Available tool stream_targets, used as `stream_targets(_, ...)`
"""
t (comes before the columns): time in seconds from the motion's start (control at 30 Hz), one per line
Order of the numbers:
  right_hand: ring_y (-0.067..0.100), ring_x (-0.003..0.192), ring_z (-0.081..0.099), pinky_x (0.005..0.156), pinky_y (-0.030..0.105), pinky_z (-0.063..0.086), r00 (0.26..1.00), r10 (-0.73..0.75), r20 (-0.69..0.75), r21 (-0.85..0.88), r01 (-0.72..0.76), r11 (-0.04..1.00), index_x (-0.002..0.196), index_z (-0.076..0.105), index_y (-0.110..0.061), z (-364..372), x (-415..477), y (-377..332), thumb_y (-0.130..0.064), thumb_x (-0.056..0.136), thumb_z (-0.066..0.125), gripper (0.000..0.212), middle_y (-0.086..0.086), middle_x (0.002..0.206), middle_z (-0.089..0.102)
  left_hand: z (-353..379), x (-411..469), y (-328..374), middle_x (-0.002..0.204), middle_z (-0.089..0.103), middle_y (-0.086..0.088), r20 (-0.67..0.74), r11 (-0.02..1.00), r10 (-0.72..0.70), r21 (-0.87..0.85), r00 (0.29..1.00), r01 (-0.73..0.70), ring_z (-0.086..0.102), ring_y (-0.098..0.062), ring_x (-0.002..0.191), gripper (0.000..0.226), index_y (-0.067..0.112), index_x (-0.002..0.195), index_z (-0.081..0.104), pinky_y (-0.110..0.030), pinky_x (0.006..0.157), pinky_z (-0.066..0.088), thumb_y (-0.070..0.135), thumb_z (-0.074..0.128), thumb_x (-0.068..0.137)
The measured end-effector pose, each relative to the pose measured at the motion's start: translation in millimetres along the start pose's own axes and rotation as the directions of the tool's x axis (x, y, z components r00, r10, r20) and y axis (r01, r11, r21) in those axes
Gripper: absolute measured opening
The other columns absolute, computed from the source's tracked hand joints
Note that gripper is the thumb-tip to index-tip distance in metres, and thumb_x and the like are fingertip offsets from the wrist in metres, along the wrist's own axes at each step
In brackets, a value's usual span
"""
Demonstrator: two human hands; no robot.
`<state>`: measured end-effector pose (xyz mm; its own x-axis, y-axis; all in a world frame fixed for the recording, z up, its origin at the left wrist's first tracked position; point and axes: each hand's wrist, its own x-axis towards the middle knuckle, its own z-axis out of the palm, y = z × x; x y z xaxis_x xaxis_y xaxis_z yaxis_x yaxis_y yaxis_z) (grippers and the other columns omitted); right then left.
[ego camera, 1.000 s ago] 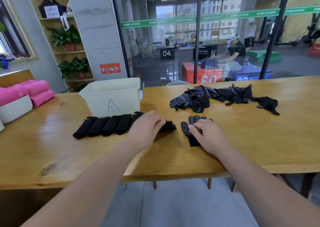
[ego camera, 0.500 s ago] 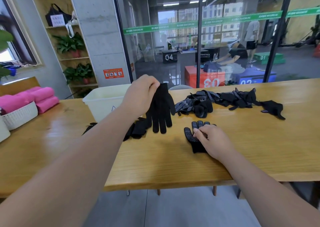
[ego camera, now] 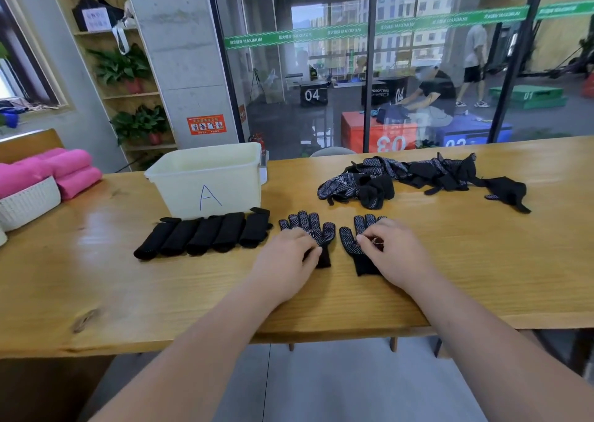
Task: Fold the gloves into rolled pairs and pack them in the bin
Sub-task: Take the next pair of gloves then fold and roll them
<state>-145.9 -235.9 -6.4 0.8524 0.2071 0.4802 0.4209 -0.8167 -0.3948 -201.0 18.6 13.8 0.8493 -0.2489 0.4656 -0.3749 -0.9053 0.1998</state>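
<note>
Two black knit gloves with white grip dots lie flat on the long wooden table [ego camera: 482, 261]. They sit side by side near the front edge, tips pointing away, with a strip of bare wood between them.

The left glove [ego camera: 305, 225] sits under the left hand [ego camera: 286, 254], which covers its palm and cuff. The fingers there are bent down onto the fabric, and I cannot tell whether they grip or merely press.

Over to the right glove [ego camera: 350, 244]: the right hand [ego camera: 395, 251] is on top of it. Its fingers [ego camera: 366, 240] are curled in, pinching the dotted fabric at the palm.

Just beside the left glove, on its left, runs a row of five black rolled glove pairs [ego camera: 205, 235]. The rolls are packed shoulder to shoulder, and the row slants toward the front edge as it goes left.

Right behind that row stands the pale cream plastic bin [ego camera: 231, 180], with a blue letter A drawn on its front wall.

Farther back on the right sprawls a loose heap of black dotted gloves [ego camera: 401, 177]. One stray black glove [ego camera: 508, 193] trails off its right end.

Way out at the left edge are rolled pink towels [ego camera: 70, 171], next to a white woven basket [ego camera: 29, 203].
</note>
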Motion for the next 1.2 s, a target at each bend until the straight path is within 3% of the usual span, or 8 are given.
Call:
stream_targets(0.1, 0.015, 0.126, 0.048, 0.102, 0.039, 0.049, 1.0, -0.026, 0.011, -0.081, 0.026, 0.996, 0.126, 0.072, -0.032, 2, 1, -2, -0.051, 0.1, 0.059, 0.035, -0.012, 0.128, 0.062, 7, 10, 5, 0.17, 0.031, 0.003, 0.233, 0.991, -0.132, 0.015, 0.964, 0.132, 0.025, -0.02, 0.157, 0.054, 0.03, 0.16, 0.043, -0.041, 0.126, 0.029, 0.051, 0.039, 0.111)
stream_targets(0.17, 0.017, 0.143, 0.04, 0.115, 0.041, 0.043, 0.989, 0.013, 0.146, -0.175, 0.013, 0.984, 0.145, 0.06, -0.036, 3, 2, -5, -0.059, 0.101, 0.052, 0.05, -0.011, 0.152, 0.052, 14, 14, 4, 0.178, 0.001, 0.0, 0.451, 0.985, -0.167, 0.122, 0.877, 0.125, -0.003, -0.024, 0.164, 0.069, 0.032, 0.169, 0.013, -0.047, 0.132, 0.011, 0.064, 0.024, 0.109)
stream_targets(0.23, 0.018, 0.149, 0.036, 0.12, 0.043, 0.038, 0.976, 0.053, 0.213, -0.207, -0.007, 0.978, 0.15, 0.055, -0.039, 3, 5, -7, -0.064, 0.102, 0.046, 0.055, -0.01, 0.16, 0.046, 16, 17, 3, 0.178, -0.002, -0.002, 0.519, 0.982, -0.181, 0.149, 0.835, 0.119, -0.007, -0.026, 0.164, 0.07, 0.036, 0.169, 0.008, -0.048, 0.132, 0.006, 0.068, 0.017, 0.108)
stream_targets(0.43, 0.016, 0.146, 0.039, 0.118, 0.043, 0.04, 0.982, 0.077, 0.17, -0.138, -0.054, 0.989, 0.142, 0.062, -0.041, 4, 6, -3, -0.065, 0.099, 0.049, 0.051, -0.011, 0.155, 0.051, 19, 49, 7, 0.167, 0.036, -0.012, 0.271, 0.972, -0.231, 0.022, 0.934, 0.234, 0.027, -0.031, 0.157, 0.054, 0.018, 0.159, 0.042, -0.046, 0.128, 0.025, 0.045, 0.029, 0.114)
stream_targets(0.7, 0.015, 0.143, 0.041, 0.116, 0.041, 0.042, 0.986, 0.071, 0.154, -0.138, -0.05, 0.989, 0.14, 0.063, -0.041, 6, 6, -2, -0.062, 0.098, 0.053, 0.048, -0.012, 0.153, 0.053, 57, 69, 7, 0.177, -0.009, -0.006, 0.419, 0.935, -0.349, 0.223, 0.839, 0.277, -0.011, -0.028, 0.163, 0.074, 0.022, 0.17, 0.001, -0.052, 0.131, -0.003, 0.061, 0.013, 0.109)
stream_targets(0.87, 0.014, 0.142, 0.04, 0.116, 0.039, 0.041, 0.986, 0.071, 0.15, -0.12, -0.053, 0.991, 0.139, 0.064, -0.04, 4, 6, -4, -0.061, 0.098, 0.056, 0.047, -0.013, 0.151, 0.053, 50, 64, 6, 0.177, -0.014, -0.004, 0.504, 0.953, -0.296, 0.21, 0.812, 0.218, -0.016, -0.029, 0.162, 0.075, 0.026, 0.17, -0.003, -0.054, 0.131, -0.004, 0.064, 0.013, 0.108)
stream_targets(1.07, 0.013, 0.141, 0.041, 0.115, 0.041, 0.04, 0.985, 0.08, 0.151, -0.124, -0.061, 0.99, 0.138, 0.064, -0.041, 4, 7, -4, -0.063, 0.097, 0.055, 0.047, -0.015, 0.151, 0.053, 49, 74, -4, 0.177, -0.006, -0.009, 0.336, 0.934, -0.351, 0.193, 0.874, 0.301, -0.013, -0.032, 0.162, 0.071, 0.022, 0.17, 0.007, -0.051, 0.132, -0.003, 0.058, 0.017, 0.11)
stream_targets(1.2, 0.013, 0.142, 0.04, 0.117, 0.043, 0.038, 0.986, 0.079, 0.15, -0.113, -0.062, 0.992, 0.137, 0.064, -0.041, 4, 6, -3, -0.063, 0.098, 0.055, 0.046, -0.015, 0.152, 0.052, 62, 82, -7, 0.177, -0.01, -0.009, 0.427, 0.933, -0.35, 0.24, 0.834, 0.269, -0.013, -0.034, 0.162, 0.079, 0.025, 0.17, -0.001, -0.053, 0.131, -0.003, 0.069, 0.011, 0.105)
